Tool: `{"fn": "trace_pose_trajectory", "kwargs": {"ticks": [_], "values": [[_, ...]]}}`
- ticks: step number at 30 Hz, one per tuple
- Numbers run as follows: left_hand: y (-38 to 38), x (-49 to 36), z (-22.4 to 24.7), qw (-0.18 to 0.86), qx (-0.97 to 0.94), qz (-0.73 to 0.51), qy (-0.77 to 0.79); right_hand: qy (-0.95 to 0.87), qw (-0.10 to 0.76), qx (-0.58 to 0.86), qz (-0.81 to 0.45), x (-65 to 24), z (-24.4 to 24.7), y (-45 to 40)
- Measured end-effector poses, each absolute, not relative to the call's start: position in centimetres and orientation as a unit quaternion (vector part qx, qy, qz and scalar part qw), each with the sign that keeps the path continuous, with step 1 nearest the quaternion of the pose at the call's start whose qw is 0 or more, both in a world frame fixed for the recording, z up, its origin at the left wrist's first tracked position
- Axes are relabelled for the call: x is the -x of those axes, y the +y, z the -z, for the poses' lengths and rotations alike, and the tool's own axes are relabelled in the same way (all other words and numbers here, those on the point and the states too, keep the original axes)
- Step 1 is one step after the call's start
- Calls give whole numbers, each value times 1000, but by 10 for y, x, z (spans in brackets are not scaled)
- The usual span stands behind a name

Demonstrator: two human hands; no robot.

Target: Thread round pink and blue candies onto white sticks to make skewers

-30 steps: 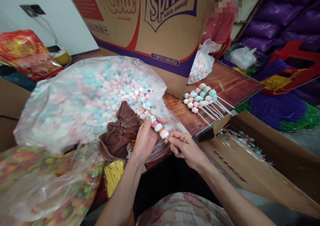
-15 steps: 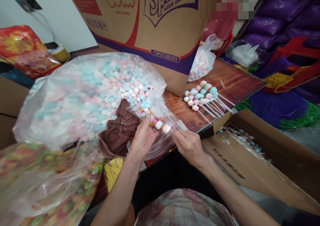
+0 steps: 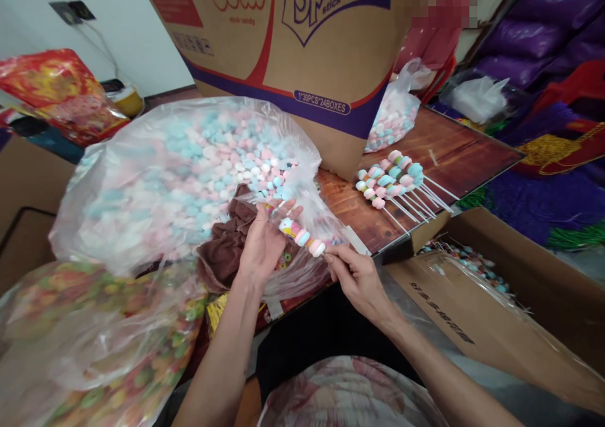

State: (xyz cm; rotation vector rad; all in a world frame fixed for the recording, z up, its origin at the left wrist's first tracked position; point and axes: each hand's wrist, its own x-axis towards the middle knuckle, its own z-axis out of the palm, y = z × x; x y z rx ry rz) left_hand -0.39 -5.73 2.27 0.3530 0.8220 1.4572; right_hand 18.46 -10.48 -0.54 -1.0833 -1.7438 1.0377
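A skewer of marshmallows [image 3: 302, 236] in pink, white and blue is held out over the table's front edge. My right hand [image 3: 357, 277] pinches its near end, just past the last white marshmallow. At its far end is a yellow-and-pink printed piece. My left hand [image 3: 265, 244] is beside that end, palm up with fingers spread; no grip on the skewer shows. Behind it lies a brown cloth [image 3: 227, 244], partly covered by the hand. A large clear bag of marshmallows [image 3: 155, 175] rests beyond, its open mouth toward my hands.
Finished marshmallow skewers [image 3: 390, 178] lie in a row on the wooden table [image 3: 472, 143]. Behind stands a tall carton [image 3: 265, 55]. A bag of fruit-coloured rings [image 3: 104, 345] is at front left, an open box of skewers [image 3: 454, 288] at right. Another person sits behind the carton.
My left hand has opened and drawn slightly left, its fingers letting go of the skewer's far end. My right hand still pinches the near end. The view has shifted a little.
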Motion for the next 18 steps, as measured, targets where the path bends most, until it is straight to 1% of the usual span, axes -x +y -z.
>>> {"fn": "trace_pose_trajectory", "kwargs": {"ticks": [6,8,11,15,18], "values": [[-55,7,-12,616,-127,-687,364,-566,394,404,-601,-178,-6,-104],[-55,7,-10,597,-122,-700,372,-542,386,402,-629,-177,-8,-104],[-57,7,-10,588,-121,-703,380,-556,374,407,-621,-177,-9,-102],[-62,5,-10,601,-142,-683,390,-585,369,408,-596,-177,-9,-102],[-64,1,-11,606,-157,-675,390,-631,366,424,-537,-176,-7,-101]]}}
